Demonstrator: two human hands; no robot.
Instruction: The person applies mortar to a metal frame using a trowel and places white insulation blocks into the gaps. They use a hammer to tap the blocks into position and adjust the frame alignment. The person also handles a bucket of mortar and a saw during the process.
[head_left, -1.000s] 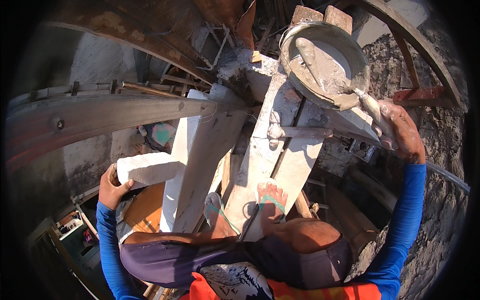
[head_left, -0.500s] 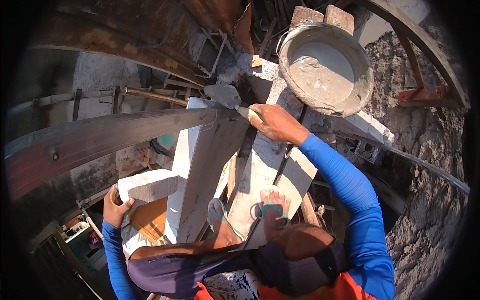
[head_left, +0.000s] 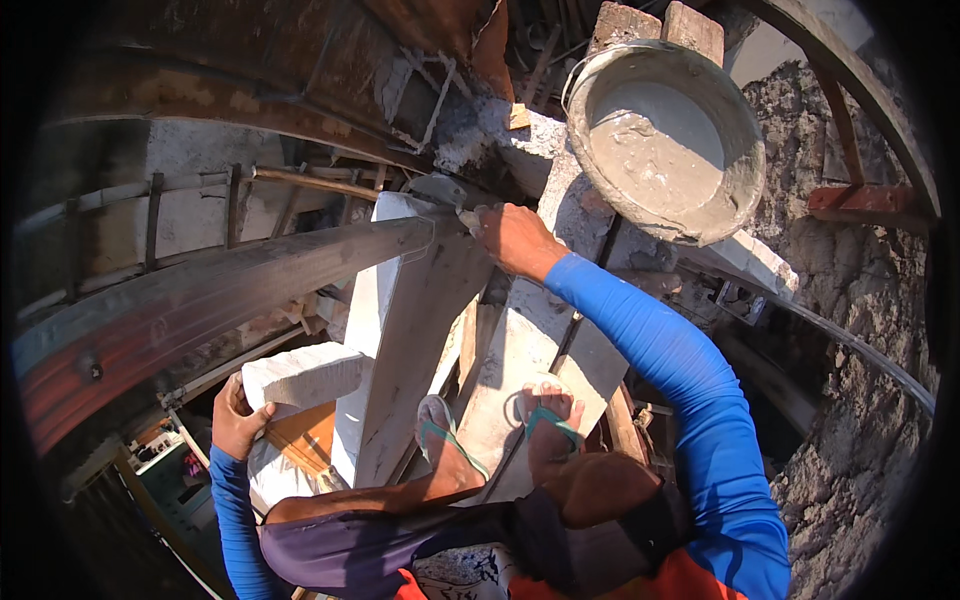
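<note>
My left hand (head_left: 238,418) grips a white block (head_left: 303,378) by its left end, thumb in front, beside the pale wall. In my right hand (head_left: 515,240) is a trowel (head_left: 440,189), its handle within my closed fingers. The trowel's grey blade lies at the far end of the narrow white wall (head_left: 410,330), partly in shadow, so any mortar on it is hard to make out. A round bucket (head_left: 745,165) of wet grey mortar (head_left: 660,145) stands beyond my right hand, tilted in view.
A long wooden beam (head_left: 220,275) crosses from the left to the wall's far end. My feet in flip-flops stand on pale planks (head_left: 520,340). Rusty metal sheeting (head_left: 250,70) hangs at the upper left; a rough plastered wall (head_left: 850,400) rises at the right.
My right hand has moved left with the trowel, bringing its blade over the wall's far end. My left hand still holds the block, which has shifted slightly right in the picture.
</note>
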